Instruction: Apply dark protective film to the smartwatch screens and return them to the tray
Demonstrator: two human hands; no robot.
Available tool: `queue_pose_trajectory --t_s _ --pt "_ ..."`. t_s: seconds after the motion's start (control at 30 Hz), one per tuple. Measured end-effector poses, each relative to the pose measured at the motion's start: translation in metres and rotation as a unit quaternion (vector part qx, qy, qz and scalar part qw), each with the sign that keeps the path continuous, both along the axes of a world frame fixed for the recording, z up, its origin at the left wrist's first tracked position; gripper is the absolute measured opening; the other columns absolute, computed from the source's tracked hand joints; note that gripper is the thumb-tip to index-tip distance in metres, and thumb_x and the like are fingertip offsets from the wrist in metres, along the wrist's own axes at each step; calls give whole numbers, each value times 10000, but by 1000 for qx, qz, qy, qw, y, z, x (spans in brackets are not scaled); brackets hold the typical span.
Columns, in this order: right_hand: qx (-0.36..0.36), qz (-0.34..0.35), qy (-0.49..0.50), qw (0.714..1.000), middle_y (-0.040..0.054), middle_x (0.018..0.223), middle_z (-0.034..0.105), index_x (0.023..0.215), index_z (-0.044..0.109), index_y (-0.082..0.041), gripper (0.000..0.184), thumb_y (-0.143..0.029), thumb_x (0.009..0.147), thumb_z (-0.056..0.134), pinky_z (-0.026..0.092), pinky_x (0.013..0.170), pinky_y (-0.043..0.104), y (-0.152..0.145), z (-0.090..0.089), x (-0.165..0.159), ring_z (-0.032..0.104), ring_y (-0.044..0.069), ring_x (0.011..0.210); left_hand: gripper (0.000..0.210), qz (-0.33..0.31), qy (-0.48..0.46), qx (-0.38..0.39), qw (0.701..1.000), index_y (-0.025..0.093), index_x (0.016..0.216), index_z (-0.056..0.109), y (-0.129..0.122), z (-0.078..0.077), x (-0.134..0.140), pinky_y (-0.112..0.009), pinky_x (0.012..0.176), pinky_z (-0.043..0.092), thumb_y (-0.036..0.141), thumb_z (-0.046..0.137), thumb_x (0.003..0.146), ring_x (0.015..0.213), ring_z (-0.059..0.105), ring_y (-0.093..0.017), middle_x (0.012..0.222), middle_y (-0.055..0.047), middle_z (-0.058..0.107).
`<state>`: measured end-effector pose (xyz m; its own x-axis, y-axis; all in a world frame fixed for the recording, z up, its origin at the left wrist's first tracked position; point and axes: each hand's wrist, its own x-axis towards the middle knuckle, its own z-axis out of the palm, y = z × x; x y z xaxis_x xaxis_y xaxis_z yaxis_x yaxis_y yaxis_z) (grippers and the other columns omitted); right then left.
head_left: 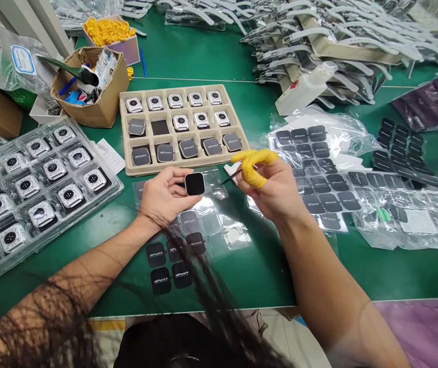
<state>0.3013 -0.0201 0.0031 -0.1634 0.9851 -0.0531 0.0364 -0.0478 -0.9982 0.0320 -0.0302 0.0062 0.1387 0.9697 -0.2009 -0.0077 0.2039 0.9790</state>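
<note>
My left hand [161,197] grips a square smartwatch body [194,184] by its edges, black screen facing up. My right hand [274,191], with yellow finger cots on, is closed around dark, thin-tipped tweezers [231,177]. The tip points at the watch from the right, a short gap away. Beneath my hands lies a clear sheet of dark square films [161,280] printed "HiFuture". Just beyond, a beige tray [186,166] holds watch bodies, some back up and others showing printed films. One compartment [160,127] has only a dark pad in it.
A clear plastic tray [106,197] of watch bodies lies at left. Behind it stand a cardboard box [106,102] of tools and a box of yellow finger cots [109,31]. At right are more film sheets [331,203], a white bottle [305,89] and stacked watch straps [341,46].
</note>
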Motion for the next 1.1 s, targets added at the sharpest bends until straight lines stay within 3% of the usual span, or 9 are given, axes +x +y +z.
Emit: queue_pose_trajectory --t_s 0.07,0.1,0.27,0.4,0.57,0.73,1.1 --pt "-28 -42 30 998 16 1051 791 984 756 -312 647 -795 861 1170 361 521 328 -4 1 -5 451 137 656 579 -22 9 10 1000 196 1161 902 -1 -1 0 -301 802 791 198 1177 652 798 925 -196 1078 -71 996" --pt "-41 -45 32 998 7 986 779 972 770 -305 657 -778 821 1200 357 520 321 -7 1 -11 467 139 662 581 -33 15 16 999 197 1172 914 -1 -2 0 -314 832 805 211 1189 660 829 943 -214 1057 -70 996" --pt "-81 -87 39 992 29 959 869 889 861 -282 615 -688 655 1260 657 781 367 -20 2 -49 761 227 891 611 -76 70 52 993 212 1262 944 -3 -7 -2 -393 966 853 282 1216 719 947 1010 -299 990 -54 996" --pt "-120 -125 64 983 37 959 891 858 885 -280 590 -660 604 1257 698 862 403 -25 1 -62 809 254 937 550 -85 101 82 988 212 1295 940 -5 -9 -2 -361 945 844 223 1141 783 913 1013 -277 1055 -47 1015" --pt "-138 -153 78 975 43 954 894 836 893 -270 587 -602 541 1277 708 896 398 -26 2 -67 829 265 985 519 -91 112 99 985 209 1280 928 -6 -11 -2 -333 897 834 207 1121 798 875 1009 -268 932 -5 981" --pt "-132 -139 71 979 51 944 891 859 889 -265 597 -631 571 1261 677 826 391 -26 1 -67 810 258 927 499 -92 111 110 983 211 1286 924 -6 -12 -3 -331 896 839 206 1090 815 889 1010 -257 1012 -14 1002" --pt "-92 -143 25 985 47 979 877 922 846 -271 608 -718 710 1199 715 925 446 -32 -6 -68 831 274 949 512 -95 128 103 982 228 1274 919 -5 -12 -4 -323 841 815 213 1090 791 838 992 -261 828 43 932"
